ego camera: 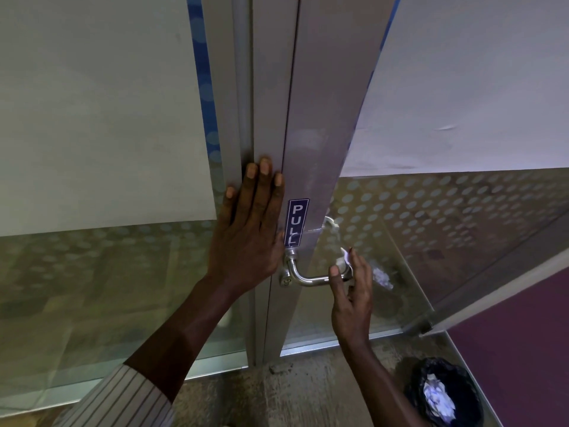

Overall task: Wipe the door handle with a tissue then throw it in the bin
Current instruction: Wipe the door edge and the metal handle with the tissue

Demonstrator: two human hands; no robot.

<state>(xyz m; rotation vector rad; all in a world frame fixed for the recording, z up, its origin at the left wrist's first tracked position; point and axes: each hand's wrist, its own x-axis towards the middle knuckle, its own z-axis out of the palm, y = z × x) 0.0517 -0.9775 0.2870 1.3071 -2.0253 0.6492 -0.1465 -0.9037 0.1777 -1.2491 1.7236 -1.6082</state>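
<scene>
I see the door handle [308, 277] as a curved, polished metal lever on the aluminium door frame [311, 167], just below a blue PULL label [297, 222]. The right hand [351, 291] is at the lever's free end, fingers [335, 272] closed around the tissue [344, 258], a small white wad pressed against the metal; only its upper edge shows above the fingertips. The left hand [249, 229] lies flat on the frame, fingers [261, 177] spread and extended upward, palm just left of the handle's mounting. A striped sleeve [123, 399] covers the left forearm.

Either side of the hands, the door panels are glass with frosted film and a dotted band [431, 204]. Below the right hand, the floor [292, 392] is rough concrete. The bin [443, 392], lined with black plastic, stands below and right of the right fingers and holds crumpled white paper.
</scene>
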